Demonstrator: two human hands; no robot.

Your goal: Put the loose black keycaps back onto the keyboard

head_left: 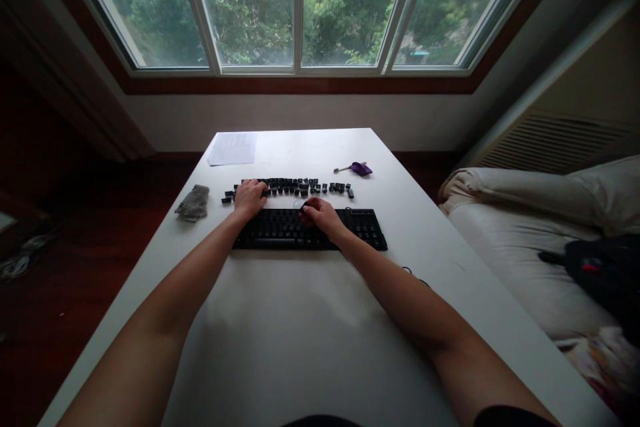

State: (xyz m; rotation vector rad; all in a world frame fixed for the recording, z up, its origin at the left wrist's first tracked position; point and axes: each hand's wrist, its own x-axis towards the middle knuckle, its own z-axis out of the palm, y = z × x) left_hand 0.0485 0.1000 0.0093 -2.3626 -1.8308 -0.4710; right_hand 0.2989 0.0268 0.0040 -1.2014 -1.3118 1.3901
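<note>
A black keyboard [273,230] lies across the white table in front of me. Over its middle, my right hand [323,215] is closed in a pinch; a small dark piece shows at its fingertips, and a faint clear shape [298,203] is beside them, too small to make out. Behind the keyboard, loose black keycaps [303,185] are laid out in rows. My left hand [250,196] rests among the left end of these rows with its fingers curled down next to a keycap [265,193]. Whether its fingertips grip that keycap is hidden.
A crumpled grey cloth [193,203] lies at the table's left edge. Farther back are a printed paper sheet [233,149] and a small brush [343,169] beside a purple item [361,169]. A thin black cable [407,270] shows by my right forearm. A cream-covered sofa [520,247] stands right of the table [300,333].
</note>
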